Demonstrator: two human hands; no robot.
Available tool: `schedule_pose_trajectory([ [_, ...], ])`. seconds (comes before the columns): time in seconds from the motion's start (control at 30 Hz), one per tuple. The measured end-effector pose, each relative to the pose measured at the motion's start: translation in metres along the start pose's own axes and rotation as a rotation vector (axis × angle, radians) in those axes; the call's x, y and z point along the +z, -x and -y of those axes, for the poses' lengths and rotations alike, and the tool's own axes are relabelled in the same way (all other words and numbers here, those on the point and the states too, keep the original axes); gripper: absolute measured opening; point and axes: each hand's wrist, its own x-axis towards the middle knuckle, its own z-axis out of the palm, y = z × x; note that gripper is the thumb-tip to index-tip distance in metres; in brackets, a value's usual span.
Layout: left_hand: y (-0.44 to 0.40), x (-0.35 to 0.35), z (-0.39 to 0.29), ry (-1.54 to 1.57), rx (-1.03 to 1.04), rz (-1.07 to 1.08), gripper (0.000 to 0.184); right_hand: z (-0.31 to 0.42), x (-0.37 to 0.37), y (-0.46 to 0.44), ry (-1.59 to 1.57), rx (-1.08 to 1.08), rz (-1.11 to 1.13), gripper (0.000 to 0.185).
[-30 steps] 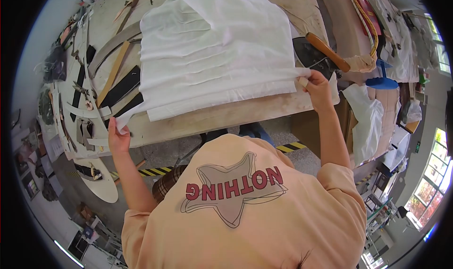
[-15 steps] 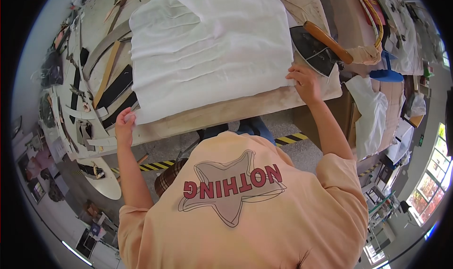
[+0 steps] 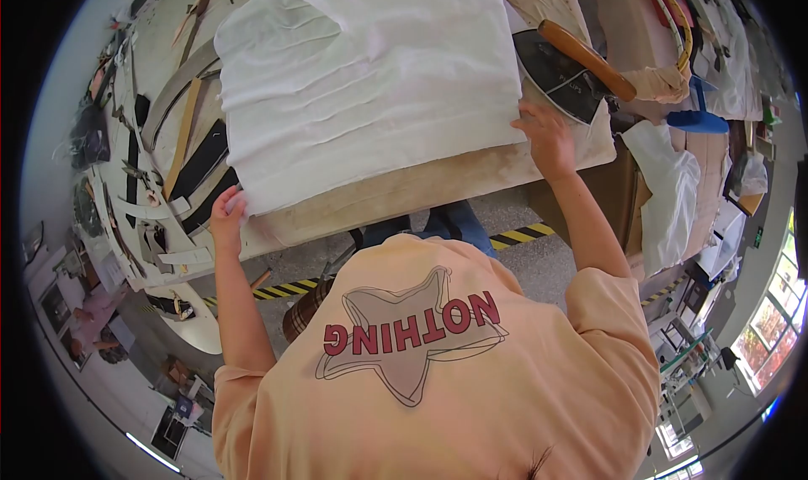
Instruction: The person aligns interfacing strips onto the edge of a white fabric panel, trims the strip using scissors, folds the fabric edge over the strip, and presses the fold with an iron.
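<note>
A large white cloth (image 3: 370,84) lies over the near part of the work table, with creases running across its middle and left. At its near left corner, my left hand (image 3: 227,217) is closed, the fingertips pinching the cloth's edge. My right hand (image 3: 551,143) rests by the near right corner, fingers apart and fingertips touching the cloth's right edge. Just beyond that hand sits a black iron (image 3: 560,80) with a wooden handle (image 3: 587,59), close against the cloth's right side.
Black strips (image 3: 199,162), a wooden stick (image 3: 183,139) and curved pattern pieces (image 3: 172,93) lie left of the cloth. A blue stand-like object (image 3: 699,114) and clear plastic sheeting (image 3: 671,173) are at the right. The table's front edge (image 3: 379,215) runs before my body.
My right hand has loosened from the cloth's corner and shifted slightly up along its edge. The left hand stays at its corner. The view has shifted a little.
</note>
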Motion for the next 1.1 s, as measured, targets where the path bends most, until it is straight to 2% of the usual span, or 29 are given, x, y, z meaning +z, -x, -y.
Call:
schedule_pose_trajectory([
  [0.07, 0.000, 0.001, 0.002, 0.000, -0.004, 0.005, 0.046, 0.006, 0.000, 0.011, 0.111, 0.090, -0.131, 0.030],
  [0.23, -0.001, -0.002, 0.007, -0.019, 0.001, 0.034, 0.049, 0.051, 0.013, 0.031, 0.033, 0.133, -0.093, 0.023],
  [0.33, 0.003, -0.004, 0.007, -0.039, -0.003, 0.036, 0.050, 0.062, 0.024, 0.028, 0.035, 0.511, -0.240, 0.011],
  [0.37, 0.005, -0.004, 0.007, -0.059, -0.009, 0.020, 0.049, 0.061, 0.027, 0.029, 0.032, 0.514, -0.241, 0.011],
  [0.47, 0.009, -0.001, 0.002, -0.103, -0.019, -0.003, 0.046, 0.051, 0.033, 0.024, 0.063, 0.722, -0.276, 0.012],
  [0.6, 0.012, 0.000, 0.000, -0.079, 0.003, -0.022, 0.041, 0.047, 0.034, 0.020, 0.087, 0.774, -0.228, 0.011],
  [0.73, 0.015, -0.001, -0.008, -0.094, -0.032, -0.023, 0.038, 0.038, 0.035, 0.021, 0.070, 0.746, -0.188, 0.015],
  [0.83, 0.016, -0.001, -0.013, -0.077, 0.068, -0.057, 0.037, 0.032, 0.033, 0.021, 0.063, 0.735, -0.167, 0.015],
  [1.1, 0.011, 0.005, -0.015, -0.100, 0.064, -0.048, 0.036, 0.027, 0.028, 0.020, 0.073, 0.717, -0.119, 0.012],
])
